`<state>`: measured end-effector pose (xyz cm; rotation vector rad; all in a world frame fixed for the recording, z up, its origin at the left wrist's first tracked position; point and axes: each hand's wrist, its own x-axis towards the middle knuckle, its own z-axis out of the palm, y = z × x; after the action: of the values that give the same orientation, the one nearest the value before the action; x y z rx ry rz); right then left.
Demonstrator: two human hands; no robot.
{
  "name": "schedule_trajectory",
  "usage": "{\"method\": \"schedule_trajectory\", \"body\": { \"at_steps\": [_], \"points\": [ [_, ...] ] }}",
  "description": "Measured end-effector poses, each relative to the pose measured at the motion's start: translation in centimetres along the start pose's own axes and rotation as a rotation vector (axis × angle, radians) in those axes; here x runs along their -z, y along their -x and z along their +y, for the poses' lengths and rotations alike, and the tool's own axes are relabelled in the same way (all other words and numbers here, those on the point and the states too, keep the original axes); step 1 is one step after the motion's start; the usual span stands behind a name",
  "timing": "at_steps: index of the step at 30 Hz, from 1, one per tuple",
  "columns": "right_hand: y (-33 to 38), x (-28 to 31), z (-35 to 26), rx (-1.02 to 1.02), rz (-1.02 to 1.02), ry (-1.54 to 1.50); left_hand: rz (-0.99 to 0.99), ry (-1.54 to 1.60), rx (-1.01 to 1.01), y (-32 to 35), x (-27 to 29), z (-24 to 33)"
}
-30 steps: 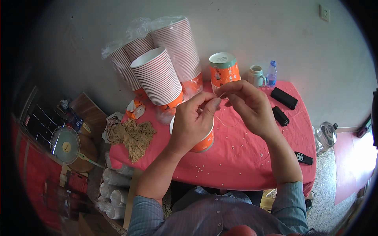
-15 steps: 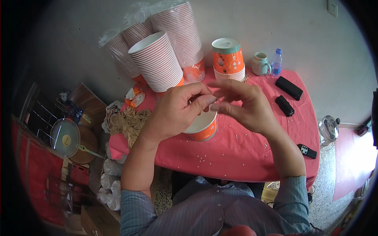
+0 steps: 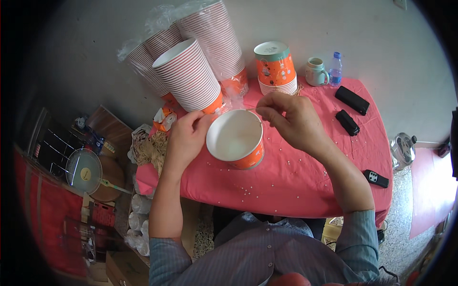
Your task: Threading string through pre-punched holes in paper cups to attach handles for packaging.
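A white-lined paper bucket (image 3: 250, 161) with an orange outside stands upright on the table, its mouth facing up. At its left rim is my left hand (image 3: 185, 142), thumb and fingertips pinched together; whatever they hold is too small to make out. Over the far right rim my right hand (image 3: 298, 121) pinches a thin tan cord, whose fine strand shows by the fingertips and near the rim. A bundle of tan cords (image 3: 151, 151) lies at the table's left edge, beside my left forearm.
Stacked paper buckets (image 3: 188, 76), some in clear plastic, lean at the back left. An upside-down stack (image 3: 276, 69), a mug (image 3: 316, 74) and a bottle (image 3: 335, 71) stand behind. Two black cases (image 3: 352, 100) and a remote (image 3: 376, 178) lie right. Small white beads dot the red tablecloth (image 3: 229, 186).
My hands were close together above the bucket. They have parted, the left going left and down, the right slightly down, so the bucket's mouth now shows.
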<state>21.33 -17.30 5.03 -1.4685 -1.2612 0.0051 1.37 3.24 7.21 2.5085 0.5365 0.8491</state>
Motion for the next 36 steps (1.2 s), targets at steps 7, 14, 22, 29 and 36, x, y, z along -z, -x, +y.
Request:
{"method": "schedule_trajectory", "body": {
  "at_steps": [7,14,22,29,36],
  "points": [
    [-0.5,-3.9,5.9,0.105,0.065,0.068,-0.159,0.252,0.484,4.3,-1.3,-7.6],
    [0.7,-6.1,7.2,-0.072,-0.134,0.084,-0.026,0.570,0.549,5.6,-4.5,-8.2],
    [0.6,-6.4,7.2,-0.032,-0.054,0.099,0.045,0.661,0.445,6.4,-7.1,-8.6],
    [0.5,-5.7,6.7,-0.095,-0.091,0.119,0.001,0.672,0.452,6.0,-6.8,-8.2],
    [1.3,-6.1,5.4,0.227,-0.097,0.246,0.118,0.805,0.482,7.5,-8.7,-6.4]
  ]
}}
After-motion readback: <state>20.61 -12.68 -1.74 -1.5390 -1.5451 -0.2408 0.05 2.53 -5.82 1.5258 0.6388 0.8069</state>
